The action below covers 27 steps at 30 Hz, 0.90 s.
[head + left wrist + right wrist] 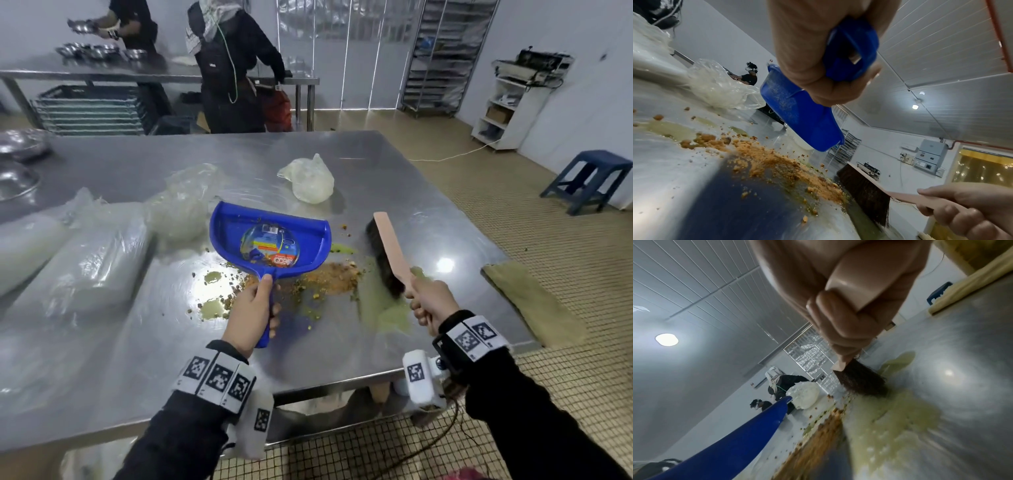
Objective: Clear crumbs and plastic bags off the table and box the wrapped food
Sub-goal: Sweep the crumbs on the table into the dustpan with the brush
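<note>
My left hand [253, 311] grips the handle of a blue dustpan [270, 236], held tilted above the steel table [342, 349]; its underside [797, 113] shows in the left wrist view. My right hand [431, 305] grips the pale wooden handle of a dark-bristled brush [385, 263], whose bristles [863, 382] touch the table. Orange-brown crumbs [329, 277] lie in a pile between dustpan and brush, beside greenish smears [383, 308]. A crumpled plastic bag [310, 180] lies behind the dustpan. Clear-wrapped food packs [78, 270] lie at the left.
Another loose plastic bag [185, 202] sits left of the dustpan. A folded yellowish cloth [534, 301] lies at the table's right edge. Metal bowls [17, 164] stand at far left. Two persons [233, 65] work at a table behind. A blue stool [589, 178] stands right.
</note>
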Available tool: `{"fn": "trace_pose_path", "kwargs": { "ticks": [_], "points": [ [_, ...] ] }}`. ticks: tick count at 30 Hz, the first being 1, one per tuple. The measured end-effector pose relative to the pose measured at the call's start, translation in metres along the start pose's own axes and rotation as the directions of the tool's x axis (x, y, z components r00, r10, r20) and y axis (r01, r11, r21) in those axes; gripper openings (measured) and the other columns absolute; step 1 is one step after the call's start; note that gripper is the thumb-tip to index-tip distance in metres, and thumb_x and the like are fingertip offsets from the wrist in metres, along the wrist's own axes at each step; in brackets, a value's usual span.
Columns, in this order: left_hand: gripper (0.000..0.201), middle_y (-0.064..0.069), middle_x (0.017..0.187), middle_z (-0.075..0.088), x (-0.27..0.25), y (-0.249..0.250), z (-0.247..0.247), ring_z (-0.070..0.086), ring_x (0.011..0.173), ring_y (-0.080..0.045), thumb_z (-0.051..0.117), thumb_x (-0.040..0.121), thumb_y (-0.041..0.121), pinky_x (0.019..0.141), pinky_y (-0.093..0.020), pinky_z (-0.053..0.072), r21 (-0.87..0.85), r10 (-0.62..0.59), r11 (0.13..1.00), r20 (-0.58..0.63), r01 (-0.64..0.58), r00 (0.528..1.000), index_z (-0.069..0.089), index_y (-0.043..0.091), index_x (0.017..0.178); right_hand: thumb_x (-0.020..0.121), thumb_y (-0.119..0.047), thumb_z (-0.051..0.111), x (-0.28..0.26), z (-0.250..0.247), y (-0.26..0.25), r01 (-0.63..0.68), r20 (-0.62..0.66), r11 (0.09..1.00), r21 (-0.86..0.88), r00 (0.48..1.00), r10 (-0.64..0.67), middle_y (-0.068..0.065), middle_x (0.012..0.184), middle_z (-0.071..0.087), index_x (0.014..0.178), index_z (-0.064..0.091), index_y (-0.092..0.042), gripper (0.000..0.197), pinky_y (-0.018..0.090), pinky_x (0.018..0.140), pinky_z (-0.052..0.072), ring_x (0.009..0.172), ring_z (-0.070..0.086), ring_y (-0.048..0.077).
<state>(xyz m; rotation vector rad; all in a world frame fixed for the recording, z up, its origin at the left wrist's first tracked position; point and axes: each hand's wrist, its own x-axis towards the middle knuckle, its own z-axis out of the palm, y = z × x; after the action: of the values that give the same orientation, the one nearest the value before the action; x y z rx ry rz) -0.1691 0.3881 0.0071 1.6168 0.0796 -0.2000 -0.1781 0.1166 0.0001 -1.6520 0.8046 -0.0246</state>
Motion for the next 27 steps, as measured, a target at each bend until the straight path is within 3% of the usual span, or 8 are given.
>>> {"fn": "trace_pose_path", "kwargs": {
  "ticks": [5,10,15,18,23,27],
  "points": [
    [0.035,-0.007,0.057,0.04,-0.005,0.001,-0.005,0.035,0.029,-0.01,0.033,0.101,0.032,0.032,-0.016,0.029,-0.001,-0.004,1.0,-0.06,0.004,0.998,0.044,0.007,0.079,0.098,-0.03,0.039,-0.009,0.01,0.007,-0.012,0.127,0.999,-0.03,0.992,0.016,0.002,0.051,0.035,0.072,0.052,-0.007,0.037,0.01,0.03,0.017,0.023,0.025,0.005],
    [0.036,-0.008,0.058,0.041,-0.005,0.003,-0.004,0.035,0.027,-0.01,0.033,0.101,0.032,0.031,-0.016,0.029,-0.012,-0.002,1.0,-0.098,0.001,0.995,0.041,0.01,0.073,0.096,-0.026,0.042,0.015,0.004,-0.014,0.069,0.049,0.997,-0.038,0.997,-0.068,0.005,0.051,0.035,0.068,0.051,-0.006,0.035,0.011,0.031,0.019,0.022,0.025,0.007],
    [0.036,-0.005,0.054,0.043,-0.006,0.007,-0.003,0.035,0.028,-0.009,0.033,0.101,0.032,0.031,-0.015,0.031,-0.013,-0.008,1.0,-0.127,0.006,0.992,0.047,0.008,0.078,0.093,-0.026,0.045,0.057,-0.003,-0.03,0.038,-0.06,0.992,-0.12,0.997,-0.046,0.007,0.049,0.04,0.057,0.049,-0.005,0.042,0.013,0.036,0.024,0.03,0.029,0.014],
    [0.036,0.0,0.048,0.044,0.0,0.006,-0.007,0.035,0.028,-0.01,0.033,0.1,0.034,0.032,-0.016,0.031,-0.005,-0.013,1.0,-0.165,0.012,0.986,0.049,0.007,0.081,0.091,-0.028,0.047,0.07,0.006,-0.03,0.052,-0.022,0.987,-0.154,0.998,-0.056,0.008,0.05,0.04,0.059,0.049,-0.005,0.04,0.013,0.039,0.023,0.035,0.031,0.015],
    [0.036,-0.001,0.05,0.042,0.008,0.005,-0.008,0.035,0.029,-0.009,0.035,0.1,0.034,0.031,-0.016,0.03,-0.065,-0.049,0.997,-0.21,0.037,0.976,0.047,0.012,0.074,0.094,-0.025,0.046,0.069,0.01,-0.033,0.097,0.158,0.986,-0.138,0.985,-0.075,0.006,0.05,0.035,0.064,0.052,-0.006,0.036,0.007,0.031,0.016,0.019,0.022,0.007],
    [0.036,0.0,0.048,0.043,0.013,0.006,-0.005,0.036,0.029,-0.009,0.035,0.1,0.033,0.032,-0.016,0.03,-0.056,-0.052,0.998,-0.217,0.04,0.975,0.048,0.012,0.075,0.092,-0.027,0.049,0.076,-0.011,-0.038,0.117,0.083,0.985,-0.125,0.991,-0.107,0.005,0.049,0.038,0.063,0.053,-0.006,0.037,0.012,0.031,0.019,0.023,0.025,0.009]
  ]
}}
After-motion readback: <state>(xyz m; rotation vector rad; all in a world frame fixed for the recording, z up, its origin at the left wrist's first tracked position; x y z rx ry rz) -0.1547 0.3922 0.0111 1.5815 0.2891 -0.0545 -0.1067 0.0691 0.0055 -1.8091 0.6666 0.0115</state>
